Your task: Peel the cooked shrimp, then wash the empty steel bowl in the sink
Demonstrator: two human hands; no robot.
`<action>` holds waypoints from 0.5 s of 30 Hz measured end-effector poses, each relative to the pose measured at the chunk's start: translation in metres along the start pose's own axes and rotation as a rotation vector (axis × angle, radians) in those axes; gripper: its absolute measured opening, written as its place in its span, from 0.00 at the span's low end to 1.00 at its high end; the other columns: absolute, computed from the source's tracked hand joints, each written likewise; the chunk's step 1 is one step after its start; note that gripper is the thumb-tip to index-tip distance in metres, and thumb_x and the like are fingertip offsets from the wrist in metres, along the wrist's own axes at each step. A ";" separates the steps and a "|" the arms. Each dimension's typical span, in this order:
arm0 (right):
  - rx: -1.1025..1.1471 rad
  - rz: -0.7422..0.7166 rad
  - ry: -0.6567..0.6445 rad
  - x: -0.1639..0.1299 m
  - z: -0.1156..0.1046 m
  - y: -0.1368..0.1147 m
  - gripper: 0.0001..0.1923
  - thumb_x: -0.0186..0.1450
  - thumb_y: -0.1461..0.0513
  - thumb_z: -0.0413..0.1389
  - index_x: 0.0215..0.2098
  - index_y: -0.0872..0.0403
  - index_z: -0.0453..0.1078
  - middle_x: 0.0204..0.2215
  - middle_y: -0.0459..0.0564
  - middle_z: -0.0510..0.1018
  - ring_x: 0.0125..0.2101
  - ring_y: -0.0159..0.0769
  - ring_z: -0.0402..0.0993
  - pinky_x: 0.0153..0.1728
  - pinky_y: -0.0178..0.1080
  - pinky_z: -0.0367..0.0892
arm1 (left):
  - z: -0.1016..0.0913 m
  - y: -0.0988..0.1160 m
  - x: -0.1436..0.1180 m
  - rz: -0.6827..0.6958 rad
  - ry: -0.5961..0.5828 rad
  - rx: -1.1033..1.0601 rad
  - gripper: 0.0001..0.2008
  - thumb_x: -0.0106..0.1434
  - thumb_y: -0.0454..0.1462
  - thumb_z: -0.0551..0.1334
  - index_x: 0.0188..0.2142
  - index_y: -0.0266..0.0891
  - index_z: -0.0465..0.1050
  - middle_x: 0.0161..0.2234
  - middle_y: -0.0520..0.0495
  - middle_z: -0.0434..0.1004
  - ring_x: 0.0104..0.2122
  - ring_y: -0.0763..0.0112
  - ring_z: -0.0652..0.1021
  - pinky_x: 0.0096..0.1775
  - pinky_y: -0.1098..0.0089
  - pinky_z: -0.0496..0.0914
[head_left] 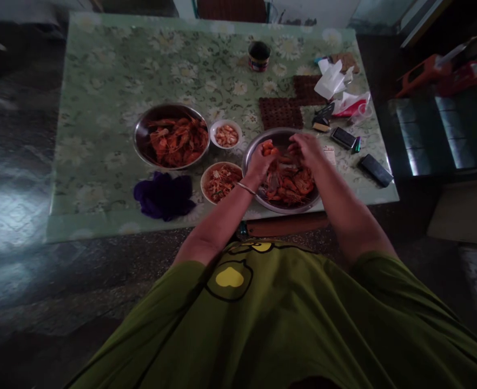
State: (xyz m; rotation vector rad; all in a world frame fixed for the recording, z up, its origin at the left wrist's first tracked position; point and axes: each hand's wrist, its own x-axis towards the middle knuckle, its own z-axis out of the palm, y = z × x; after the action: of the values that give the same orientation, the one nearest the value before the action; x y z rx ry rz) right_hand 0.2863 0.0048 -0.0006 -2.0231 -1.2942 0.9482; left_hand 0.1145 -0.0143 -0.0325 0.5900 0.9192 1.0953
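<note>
Over the right-hand steel basin (248,156), my left hand (259,163) grips an orange shrimp (268,147) between thumb and fingers. My right hand (305,149) hovers above the far right side of that basin, its fingers bent close together; whether anything is in them I cannot make out. Cooked shrimp with long feelers (289,186) lie in the basin below both hands. Left of my left wrist stands a bowl of shrimp heads and shells (221,181). Behind it is a small white bowl (226,145) with peeled shrimp (226,135).
A second steel basin (139,141) of whole shrimp stands at the left, with a purple cloth (163,195) in front. Behind the basins are a can (258,56) and brown woven mats (281,113). A phone (376,170), a black case (343,138) and tissues (330,79) lie right.
</note>
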 end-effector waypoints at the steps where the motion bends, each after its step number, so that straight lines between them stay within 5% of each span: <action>1: -0.078 0.003 0.050 0.006 -0.001 0.006 0.19 0.76 0.54 0.49 0.52 0.55 0.77 0.36 0.54 0.83 0.34 0.38 0.80 0.36 0.39 0.76 | -0.002 0.003 -0.001 -0.005 0.020 -0.001 0.27 0.54 0.30 0.76 0.51 0.42 0.74 0.35 0.54 0.79 0.40 0.68 0.82 0.45 0.68 0.76; 5: -0.497 0.002 0.040 0.016 0.001 0.032 0.17 0.73 0.62 0.51 0.51 0.55 0.80 0.44 0.56 0.85 0.45 0.43 0.81 0.48 0.42 0.75 | -0.009 0.011 -0.008 -0.031 0.053 -0.021 0.25 0.52 0.30 0.77 0.48 0.42 0.74 0.30 0.57 0.76 0.34 0.71 0.81 0.41 0.71 0.75; 10: -0.876 -0.096 -0.072 0.006 0.021 0.051 0.21 0.72 0.59 0.54 0.58 0.59 0.79 0.58 0.66 0.78 0.58 0.54 0.75 0.60 0.49 0.68 | -0.014 0.011 -0.011 -0.018 0.086 -0.031 0.24 0.50 0.32 0.78 0.44 0.42 0.73 0.29 0.57 0.76 0.32 0.72 0.81 0.40 0.70 0.75; 15: -0.903 -0.113 -0.067 0.004 0.029 0.054 0.21 0.71 0.59 0.56 0.56 0.63 0.79 0.57 0.69 0.78 0.58 0.55 0.73 0.61 0.50 0.65 | -0.017 0.008 -0.008 -0.034 0.071 -0.036 0.23 0.50 0.32 0.77 0.43 0.42 0.72 0.29 0.57 0.77 0.30 0.72 0.81 0.39 0.69 0.76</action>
State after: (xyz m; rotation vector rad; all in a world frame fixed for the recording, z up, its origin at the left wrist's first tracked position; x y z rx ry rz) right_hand 0.2926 -0.0103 -0.0595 -2.5079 -2.1023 0.3836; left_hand 0.0946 -0.0192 -0.0329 0.5070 0.9653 1.1056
